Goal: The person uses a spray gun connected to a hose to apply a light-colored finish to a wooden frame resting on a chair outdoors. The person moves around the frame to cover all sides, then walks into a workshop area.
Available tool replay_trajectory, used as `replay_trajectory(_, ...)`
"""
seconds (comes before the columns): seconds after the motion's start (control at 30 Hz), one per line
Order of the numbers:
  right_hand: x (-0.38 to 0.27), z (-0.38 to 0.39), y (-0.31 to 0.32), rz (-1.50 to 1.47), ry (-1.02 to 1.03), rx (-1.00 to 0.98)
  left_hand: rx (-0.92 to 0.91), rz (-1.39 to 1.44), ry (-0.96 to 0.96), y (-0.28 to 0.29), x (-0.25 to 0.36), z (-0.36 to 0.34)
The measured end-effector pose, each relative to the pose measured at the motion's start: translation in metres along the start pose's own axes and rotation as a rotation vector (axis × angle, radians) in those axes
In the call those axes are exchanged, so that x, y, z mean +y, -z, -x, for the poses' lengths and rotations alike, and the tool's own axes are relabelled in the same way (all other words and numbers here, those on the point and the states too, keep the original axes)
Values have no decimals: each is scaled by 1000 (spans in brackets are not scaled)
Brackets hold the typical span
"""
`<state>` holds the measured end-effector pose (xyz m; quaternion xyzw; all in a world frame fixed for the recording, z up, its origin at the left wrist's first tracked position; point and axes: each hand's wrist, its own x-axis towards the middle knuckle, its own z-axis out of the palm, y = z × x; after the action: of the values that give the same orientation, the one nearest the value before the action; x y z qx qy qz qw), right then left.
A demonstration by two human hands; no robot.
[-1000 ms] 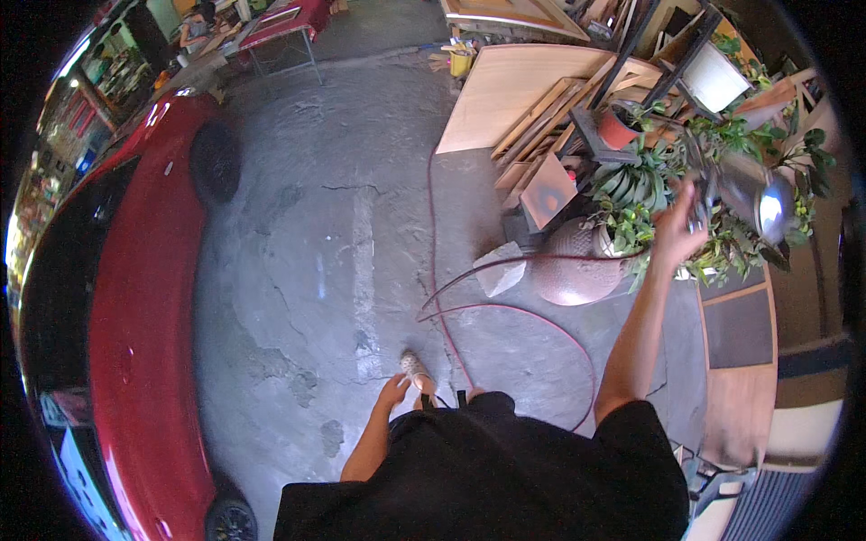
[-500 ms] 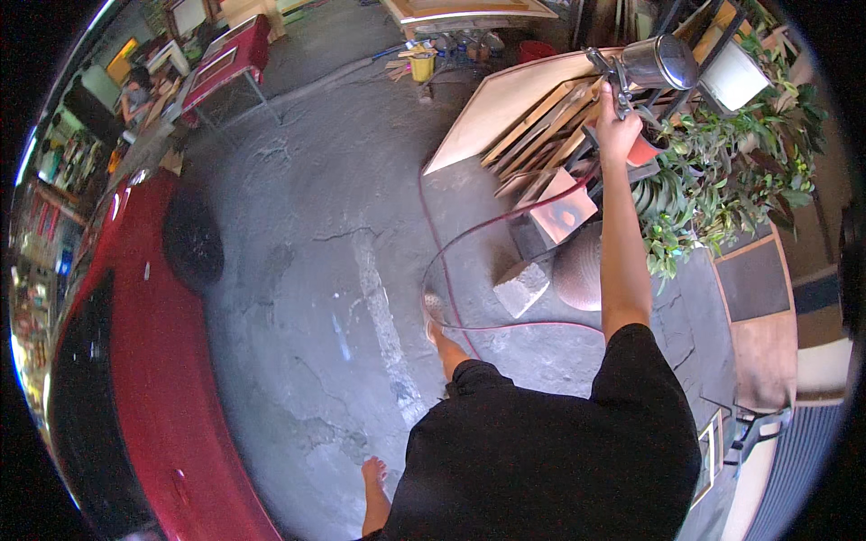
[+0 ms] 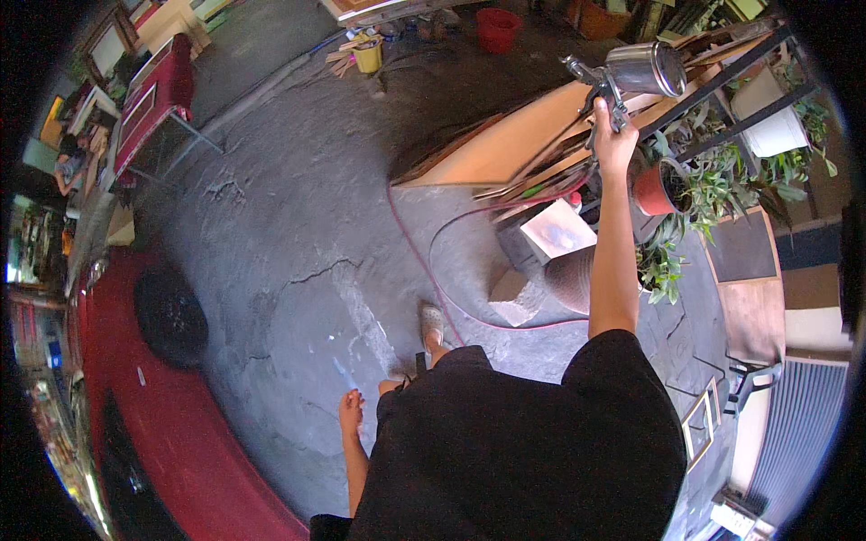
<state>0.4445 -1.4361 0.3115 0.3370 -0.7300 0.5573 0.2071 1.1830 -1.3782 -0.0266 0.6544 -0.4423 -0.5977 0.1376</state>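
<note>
A person in a black shirt stands on a cracked grey concrete floor [image 3: 271, 261], seen from above through a wide fisheye lens. The right hand [image 3: 616, 140] is raised at full arm's length and clenched around the grip of a metal spray gun [image 3: 622, 77], whose round silver cup sits on top and whose nozzle points toward the person's left. The gun is held high, above a stack of leaning wooden boards [image 3: 514, 149] and just beside a dark metal rack. A red air hose [image 3: 433, 270] loops across the floor below the arm and past the person's shoe [image 3: 433, 325]. The left hand [image 3: 351, 415] hangs low at the person's side, fingers loose and holding nothing, near the floor's pale painted streak. To the right of the raised arm stand a terracotta pot [image 3: 654, 189] and leafy green plants [image 3: 713, 180]. A red car [image 3: 135, 406] with a black tyre fills the lower left. Farther off, at the upper left, is a red table [image 3: 158, 95], and a red bucket [image 3: 498, 27] sits near the top edge.
</note>
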Motion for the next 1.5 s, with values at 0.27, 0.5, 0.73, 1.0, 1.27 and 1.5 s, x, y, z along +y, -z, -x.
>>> replay_trajectory(0.27,27,14,-5,64,215,-147,-148,-391,-249,-10,137,-112)
replay_trajectory(0.5,43,40,0,-136,48,-103,-240,-323,-265,-24,183,-146)
replay_trajectory(0.73,55,68,3,-117,-102,-62,-128,-225,170,40,98,-158)
replay_trajectory(1.0,14,65,-8,-22,-282,-40,-269,-262,417,94,74,-172)
replay_trajectory(1.27,-1,-6,17,173,-347,-113,-335,-144,318,103,198,-318)
replay_trajectory(1.5,88,-64,26,312,-428,-130,-216,-158,-123,74,326,-404)
